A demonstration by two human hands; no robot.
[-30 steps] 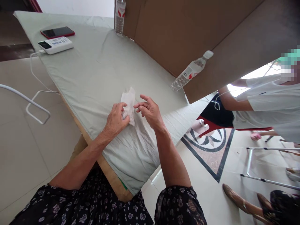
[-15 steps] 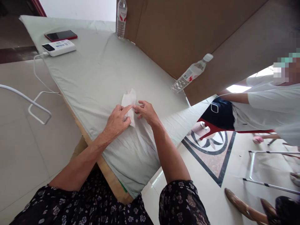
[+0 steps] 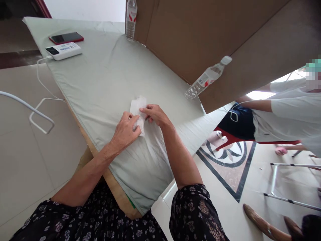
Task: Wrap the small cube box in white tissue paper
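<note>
A small, thin white sheet [image 3: 136, 104], tissue-like and wrinkled at its near end, lies on the cloth-covered table [image 3: 105, 80] in front of me. My left hand [image 3: 126, 129] rests over its left side, with fingers curled and the thumb and forefinger on the wrinkled part. From the right, my right hand [image 3: 154, 113] pinches the sheet's right edge, thumb on top and the other fingers curled below. What lies under the left fingers is hidden.
A plastic water bottle [image 3: 207, 78] leans against a brown cardboard panel [image 3: 190, 40]; another bottle [image 3: 130, 21] stands farther back. A white power bank [image 3: 64, 51] with a cable and a red-edged phone [image 3: 66, 37] lie at far left. A person in white [image 3: 296, 110] sits at right.
My right thumb has moved left onto the sheet and its fingers have closed on the edge. The left forefinger has drawn back and bent. The sheet looks spread a little wider.
</note>
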